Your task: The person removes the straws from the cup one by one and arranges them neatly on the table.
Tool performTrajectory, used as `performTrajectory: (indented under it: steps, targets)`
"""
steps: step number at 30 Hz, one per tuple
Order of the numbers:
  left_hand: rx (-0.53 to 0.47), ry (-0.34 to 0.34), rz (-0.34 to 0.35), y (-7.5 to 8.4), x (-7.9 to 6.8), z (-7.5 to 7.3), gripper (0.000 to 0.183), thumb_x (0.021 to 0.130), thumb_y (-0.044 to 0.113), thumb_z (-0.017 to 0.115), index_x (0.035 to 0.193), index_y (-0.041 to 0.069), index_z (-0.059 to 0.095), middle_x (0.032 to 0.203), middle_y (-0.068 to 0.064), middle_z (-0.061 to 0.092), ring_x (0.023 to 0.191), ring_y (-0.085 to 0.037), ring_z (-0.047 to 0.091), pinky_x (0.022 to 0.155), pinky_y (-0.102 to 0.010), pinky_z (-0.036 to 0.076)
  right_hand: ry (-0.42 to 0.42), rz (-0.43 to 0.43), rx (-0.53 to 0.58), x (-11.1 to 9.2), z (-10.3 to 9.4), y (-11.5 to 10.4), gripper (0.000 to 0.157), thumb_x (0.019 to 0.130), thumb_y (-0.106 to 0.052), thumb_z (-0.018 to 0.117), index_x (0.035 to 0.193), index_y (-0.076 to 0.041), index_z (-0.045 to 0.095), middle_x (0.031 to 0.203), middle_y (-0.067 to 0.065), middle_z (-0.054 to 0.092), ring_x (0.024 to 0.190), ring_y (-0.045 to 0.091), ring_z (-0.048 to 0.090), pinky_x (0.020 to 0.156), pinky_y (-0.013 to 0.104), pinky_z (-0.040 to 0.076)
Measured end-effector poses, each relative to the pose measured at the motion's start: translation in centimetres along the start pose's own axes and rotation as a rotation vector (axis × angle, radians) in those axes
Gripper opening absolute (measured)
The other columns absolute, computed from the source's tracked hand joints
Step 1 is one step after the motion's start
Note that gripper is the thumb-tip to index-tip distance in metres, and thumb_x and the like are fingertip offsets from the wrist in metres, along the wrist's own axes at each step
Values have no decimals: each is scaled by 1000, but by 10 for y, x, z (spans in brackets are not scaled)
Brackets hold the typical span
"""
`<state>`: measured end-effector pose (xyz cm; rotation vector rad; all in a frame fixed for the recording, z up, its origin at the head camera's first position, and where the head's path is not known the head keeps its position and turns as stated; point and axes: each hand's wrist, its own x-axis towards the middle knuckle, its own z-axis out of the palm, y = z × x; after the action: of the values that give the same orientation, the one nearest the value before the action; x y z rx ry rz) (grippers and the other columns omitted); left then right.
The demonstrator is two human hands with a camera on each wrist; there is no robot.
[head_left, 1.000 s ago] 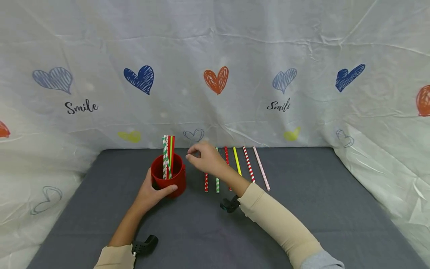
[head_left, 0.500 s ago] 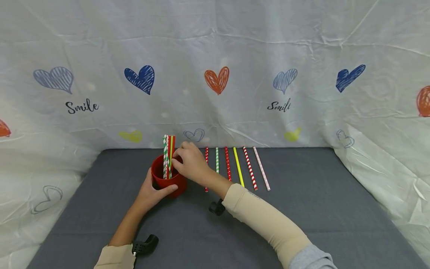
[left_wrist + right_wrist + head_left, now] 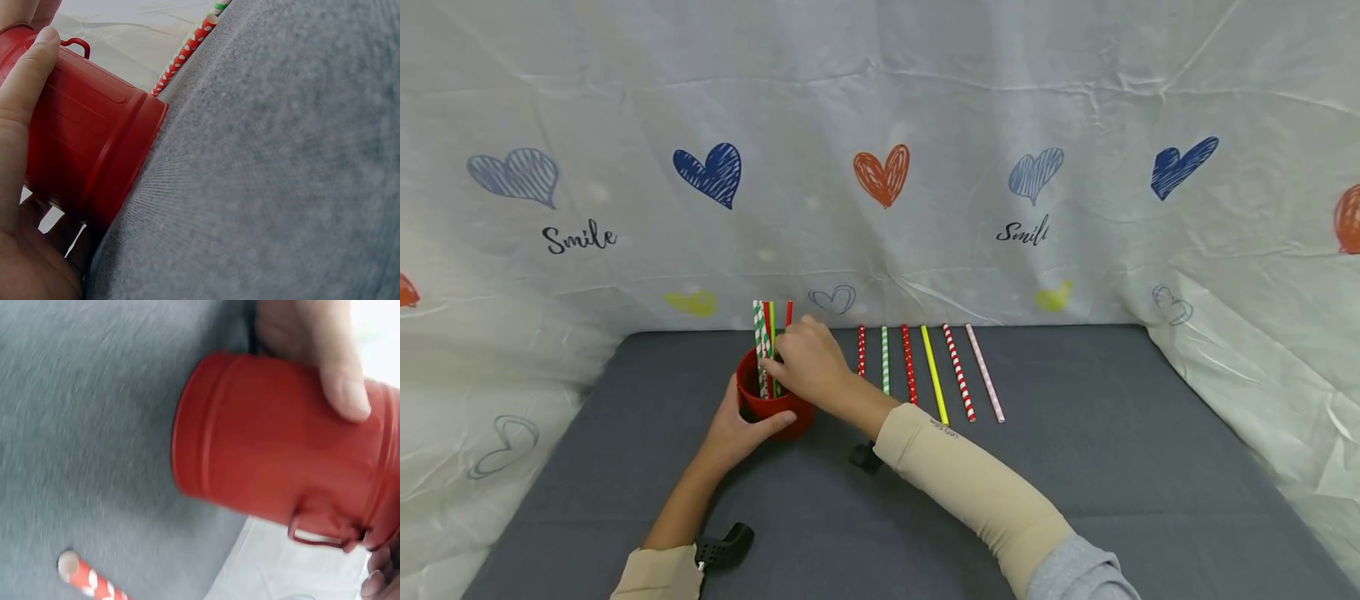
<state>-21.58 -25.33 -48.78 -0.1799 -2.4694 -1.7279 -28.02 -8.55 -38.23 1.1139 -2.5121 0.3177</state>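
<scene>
My left hand (image 3: 737,425) holds the red bucket-shaped cup (image 3: 786,421) from the left side, thumb along its near wall and fingers around the far side. Patterned paper straws (image 3: 760,333) stand upright in the cup, with a lime green straw (image 3: 772,317) beside them. A red straw (image 3: 789,312) rises apart from these, just behind my right hand (image 3: 811,362). That hand is over the cup's rim with bent fingers touching the straws; whether it pinches one is hidden. The left wrist view shows the cup (image 3: 81,125) gripped by the left hand (image 3: 25,94).
To the right of the cup, several straws lie side by side on the grey cloth-covered table (image 3: 1075,467), among them a yellow straw (image 3: 935,375), a red-and-white striped straw (image 3: 959,375) and a pale pink straw (image 3: 985,375). Behind the table hangs a white curtain (image 3: 955,100) with printed hearts.
My right hand has moved left from beside the cup to the straws inside it. Most of the standing straws have shifted left, with one red straw apart. The left hand keeps its grip.
</scene>
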Motion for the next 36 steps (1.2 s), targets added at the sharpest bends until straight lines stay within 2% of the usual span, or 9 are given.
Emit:
performTrajectory:
  steps: [3, 7, 16, 22, 27, 32, 36]
  targets:
    - [-1, -9, 4, -1, 1, 0, 99, 89, 24, 79, 160, 15, 11, 152, -7, 35, 131, -25, 42, 102, -42, 42, -68, 40, -4, 2, 0, -5, 38, 95, -42, 70, 64, -21, 65, 53, -9, 49, 63, 10, 41, 59, 24, 33]
    - [9, -10, 7, -1, 2, 0, 99, 89, 24, 79, 160, 15, 10, 152, -7, 35, 131, -25, 43, 98, -32, 44, -109, 88, -34, 4, -1, -8, 37, 95, -42, 69, 65, -21, 65, 54, -9, 49, 64, 11, 40, 57, 24, 34]
    - [18, -10, 0, 1, 2, 0, 101, 89, 25, 79, 160, 12, 9, 153, -9, 33, 131, -26, 42, 101, -46, 41, -193, 166, -108, 9, -2, -16, 38, 95, -48, 66, 67, -22, 67, 56, -9, 50, 66, 13, 40, 60, 28, 36]
    - [14, -10, 5, 0, 2, 1, 101, 89, 24, 79, 160, 12, 8, 154, -10, 32, 131, -27, 42, 101, -53, 40, -193, 181, -125, 9, 2, -18, 36, 93, -46, 67, 65, -24, 66, 57, -10, 50, 67, 13, 40, 60, 27, 35]
    - [11, -10, -2, 0, 2, 1, 102, 88, 25, 80, 160, 13, 8, 154, -10, 32, 130, -28, 43, 100, -52, 41, -148, 177, -84, 5, 3, -17, 37, 93, -40, 68, 60, -24, 63, 54, -10, 48, 66, 12, 40, 60, 27, 34]
    - [18, -9, 3, 2, 2, 0, 102, 88, 25, 80, 160, 13, 9, 153, -9, 34, 129, -27, 45, 99, -43, 43, -105, 155, -28, 2, 0, -14, 43, 95, -35, 66, 55, -23, 58, 50, -9, 46, 64, 12, 40, 59, 27, 33]
    - [21, -9, 10, 2, 2, 0, 99, 88, 24, 80, 159, 12, 12, 153, -8, 34, 130, -25, 44, 98, -31, 43, -92, 128, 65, -1, -3, -10, 38, 98, -31, 64, 61, -21, 61, 54, -10, 50, 65, 12, 41, 59, 24, 34]
